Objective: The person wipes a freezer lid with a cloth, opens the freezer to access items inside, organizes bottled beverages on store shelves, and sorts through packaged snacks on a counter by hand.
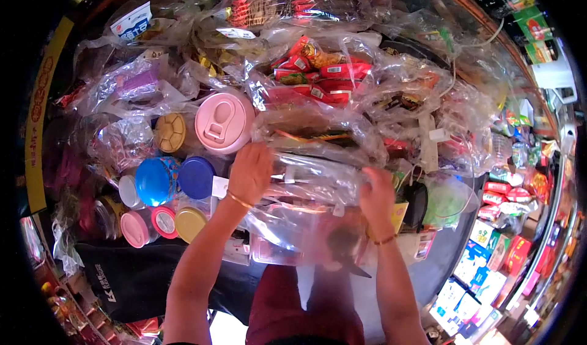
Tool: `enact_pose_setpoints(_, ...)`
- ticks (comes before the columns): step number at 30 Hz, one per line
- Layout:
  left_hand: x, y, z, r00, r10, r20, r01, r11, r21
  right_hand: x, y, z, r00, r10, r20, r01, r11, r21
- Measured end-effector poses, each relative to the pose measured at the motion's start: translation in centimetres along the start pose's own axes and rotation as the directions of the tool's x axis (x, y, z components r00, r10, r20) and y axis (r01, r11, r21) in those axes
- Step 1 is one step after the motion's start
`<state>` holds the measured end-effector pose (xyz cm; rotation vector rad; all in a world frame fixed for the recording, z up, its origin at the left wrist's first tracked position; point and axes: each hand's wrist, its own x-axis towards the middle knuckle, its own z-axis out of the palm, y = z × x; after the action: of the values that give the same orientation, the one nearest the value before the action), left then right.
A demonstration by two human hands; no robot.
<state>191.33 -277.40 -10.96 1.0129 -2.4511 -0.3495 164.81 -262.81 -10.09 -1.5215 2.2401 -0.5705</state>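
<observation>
A clear plastic bag (318, 177) stretches between my two hands in the middle of the view. My left hand (252, 171) is closed on its left edge, just below a pink can-shaped lid (224, 122). On the bag's right edge lies my right hand (377, 198), its fingers bent round the plastic and partly hidden. Beneath the bag's lower part, a clear plastic box (275, 252) shows near my legs. Behind the bag, another open plastic bag (361, 122) holds dark and orange contents that I cannot make out.
Left of my arm stand jars with a light-blue lid (158, 180), a dark-blue lid (196, 177) and a yellow lid (191, 225). Red snack packets (324, 79) fill a bag farther back. A black bag (147, 281) lies front left; boxes (483, 262) are stacked right.
</observation>
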Motion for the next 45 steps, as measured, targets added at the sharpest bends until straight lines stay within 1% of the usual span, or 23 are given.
enact_pose_setpoints(2,1.7,2.5,-1.6,0.992,0.084,0.091,-0.078,0.994,-0.070,1.3,-4.2,-3.9,0.962,-0.111,-0.250,0.155,0.974,0.165)
enact_pose_setpoints(4,3.0,3.4,-0.6,0.947,0.280,0.161,-0.261,0.957,-0.128,3.8,-6.0,-3.3,0.954,-0.241,-0.177,0.252,0.967,0.044)
enact_pose_setpoints(6,4.1,3.9,2.0,0.933,0.278,0.228,-0.257,0.959,-0.118,5.7,-6.3,-1.8,0.923,-0.373,-0.095,0.367,0.928,-0.068)
enact_pose_setpoints(8,4.1,4.3,3.1,0.915,0.268,0.302,-0.247,0.963,-0.106,6.1,-5.7,0.8,0.871,-0.107,0.479,0.245,0.940,-0.236)
enact_pose_setpoints(10,4.2,4.4,3.0,0.904,0.260,0.339,-0.281,0.959,0.015,4.5,-5.6,1.2,0.823,-0.089,0.561,0.245,0.947,-0.209)
enact_pose_setpoints(12,1.8,3.5,4.1,0.890,0.249,0.383,-0.265,0.964,-0.012,2.0,-4.9,0.5,0.746,-0.572,0.340,0.579,0.810,0.092)
enact_pose_setpoints(14,0.3,3.4,3.6,0.770,0.246,0.588,-0.300,0.954,-0.005,1.8,-4.4,-0.8,0.748,-0.568,0.343,0.554,0.819,0.148)
enact_pose_setpoints(16,-0.6,3.4,3.7,0.802,0.272,0.531,-0.310,0.951,-0.018,2.1,-4.1,-1.6,0.825,-0.347,0.445,0.199,0.917,0.346)
enact_pose_setpoints(17,-0.8,3.6,3.6,0.810,0.267,0.522,-0.299,0.954,-0.024,2.8,-4.5,-1.2,0.823,-0.347,0.450,0.196,0.917,0.348)
enact_pose_setpoints(19,-0.9,3.9,3.4,0.819,0.255,0.514,-0.283,0.959,-0.024,5.7,-5.4,0.2,0.976,-0.207,0.063,0.196,0.970,0.144)
enact_pose_setpoints(20,-0.9,4.1,3.4,0.854,0.254,0.455,-0.286,0.958,0.001,6.9,-5.0,1.2,0.976,-0.208,0.066,0.196,0.969,0.148)
enact_pose_setpoints(22,-0.7,4.3,3.0,0.883,0.251,0.396,-0.286,0.958,0.032,9.2,-3.7,4.0,0.828,-0.559,0.053,0.561,0.819,-0.125)
enact_pose_setpoints(23,-0.4,4.3,2.6,0.884,0.270,0.381,-0.302,0.953,0.025,10.5,-3.5,4.8,0.826,-0.561,0.052,0.562,0.818,-0.120)
enact_pose_setpoints(25,-0.2,4.3,2.3,0.886,0.282,0.369,-0.310,0.951,0.017,12.7,-2.4,5.7,0.902,-0.128,0.413,0.223,0.956,-0.190)
enact_pose_setpoints(26,-0.2,4.2,2.3,0.891,0.290,0.350,-0.308,0.951,-0.003,13.7,-1.1,6.0,0.902,-0.289,0.322,0.353,0.922,-0.162)
enact_pose_setpoints(28,-0.5,4.0,2.5,0.901,0.282,0.329,-0.289,0.957,-0.028,15.2,-1.9,3.1,0.882,-0.122,0.455,0.158,0.987,-0.042)
enact_pose_setpoints(30,-0.1,3.9,2.9,0.893,0.268,0.363,-0.287,0.958,-0.002,14.4,-1.6,2.1,0.888,-0.213,0.408,0.195,0.977,0.086)
enact_pose_setpoints(32,0.0,4.1,3.1,0.901,0.241,0.361,-0.258,0.966,0.000,13.5,-1.6,0.8,0.915,-0.147,0.375,0.032,0.954,0.297)
enact_pose_setpoints(34,0.0,4.3,3.1,0.905,0.225,0.362,-0.243,0.970,0.006,12.7,-0.9,0.1,0.912,-0.123,0.392,-0.003,0.952,0.306)
enact_pose_setpoints(38,0.9,5.2,1.9,0.841,0.176,0.511,-0.192,0.981,-0.023,7.7,-2.1,-3.6,0.987,0.020,-0.162,0.082,0.798,0.597)
enact_pose_setpoints(40,2.0,5.8,0.9,0.967,0.168,0.191,-0.122,0.965,-0.231,5.0,-3.5,-6.0,0.914,0.316,-0.253,-0.054,0.715,0.697)
enact_pose_setpoints(42,4.2,6.3,-0.2,0.971,0.181,0.157,-0.121,0.935,-0.333,2.7,-1.4,-5.8,0.815,0.564,-0.133,0.120,0.061,0.991)
enact_pose_setpoints(45,8.2,7.5,0.4,0.997,0.022,0.076,-0.011,0.988,-0.152,-0.8,0.0,-7.3,0.805,0.592,0.043,0.030,-0.114,0.993)
